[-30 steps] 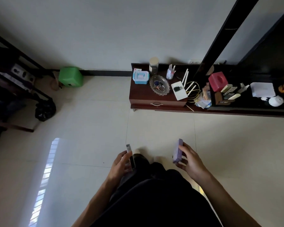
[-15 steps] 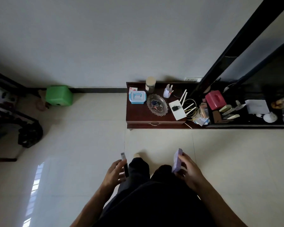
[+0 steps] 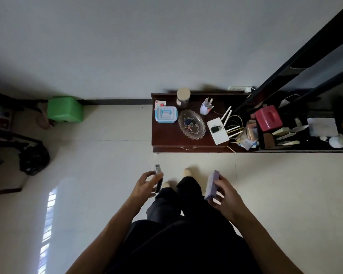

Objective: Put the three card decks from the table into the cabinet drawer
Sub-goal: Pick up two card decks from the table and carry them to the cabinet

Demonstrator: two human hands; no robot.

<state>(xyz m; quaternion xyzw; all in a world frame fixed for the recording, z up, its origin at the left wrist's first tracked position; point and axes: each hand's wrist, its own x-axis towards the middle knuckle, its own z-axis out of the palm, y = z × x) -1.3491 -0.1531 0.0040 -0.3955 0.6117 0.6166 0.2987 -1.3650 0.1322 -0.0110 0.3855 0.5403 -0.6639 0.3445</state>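
Note:
I stand on a tiled floor facing a low dark wooden cabinet (image 3: 166, 137). Its drawer front (image 3: 188, 148) with a small metal handle is closed. My left hand (image 3: 146, 185) grips a dark card deck (image 3: 158, 177), held on edge. My right hand (image 3: 223, 192) grips a purple card deck (image 3: 212, 184), also on edge. Whether a further deck lies behind either one I cannot tell. Both hands hang in front of my legs, a step short of the cabinet.
On the cabinet top sit a blue-and-white box (image 3: 166, 114), a glass dish (image 3: 191, 124), a jar (image 3: 183, 97), a white router (image 3: 218, 131) and a red tissue box (image 3: 268, 118). A green stool (image 3: 64, 109) stands by the wall at left, a black bag (image 3: 34, 159) nearer.
The cabinet has drawn nearer and lower in view as I walk toward it. Both hands keep their decks, held at about the same height.

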